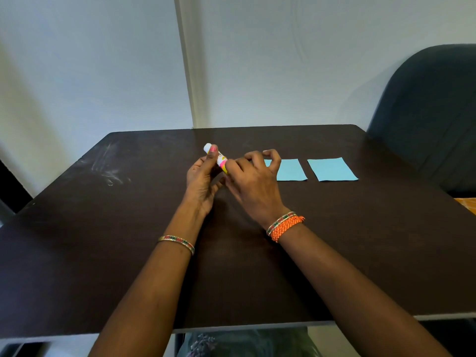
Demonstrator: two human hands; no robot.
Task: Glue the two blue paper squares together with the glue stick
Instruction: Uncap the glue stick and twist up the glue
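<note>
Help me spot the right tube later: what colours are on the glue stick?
The glue stick is mostly white with pink and yellow markings, seen in the head view.

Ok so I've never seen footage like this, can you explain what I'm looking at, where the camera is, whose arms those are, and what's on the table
There is no machine here: this is one picture from a wide-angle camera worn on a person's head, looking forward and down, so the two bare arms are the wearer's own. The left hand and the right hand hold a glue stick between them, its white end pointing up and away. On the dark table lie two blue paper squares, flat, side by side and apart: the near square, partly hidden behind the right hand, and the far square. Bangles sit on both wrists, and a dark chair stands at right.
</note>
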